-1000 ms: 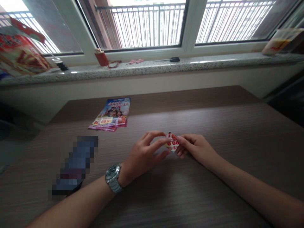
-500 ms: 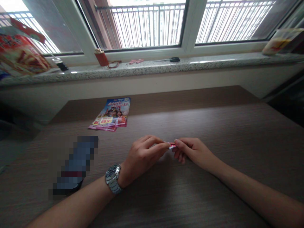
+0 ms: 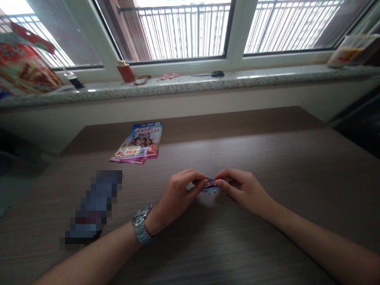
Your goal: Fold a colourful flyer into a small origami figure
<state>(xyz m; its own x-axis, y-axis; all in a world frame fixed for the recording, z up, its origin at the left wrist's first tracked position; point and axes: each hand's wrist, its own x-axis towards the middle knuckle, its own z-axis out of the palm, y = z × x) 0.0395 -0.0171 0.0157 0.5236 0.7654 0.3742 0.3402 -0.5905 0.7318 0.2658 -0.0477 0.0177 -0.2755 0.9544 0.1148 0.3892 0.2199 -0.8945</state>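
Note:
Between my two hands, just above the middle of the table, is a small folded piece of printed paper in blue, red and white. My left hand, with a metal watch on its wrist, pinches the paper's left end between thumb and fingertips. The right end is pinched the same way by my right hand. My fingers cover both ends of the paper, so only its middle shows. Its colours resemble those of the stacked leaflets lying farther back on the left.
A blurred-out dark phone-like object lies on the brown table at left. Along the granite windowsill stand a red lighter-like item, pink pieces, dark-handled scissors, a food package and a clear bag.
My right fingers have shifted so that thumb and index finger pinch the paper's right end. The paper has turned, and more of its printed face shows. My left hand has moved slightly left.

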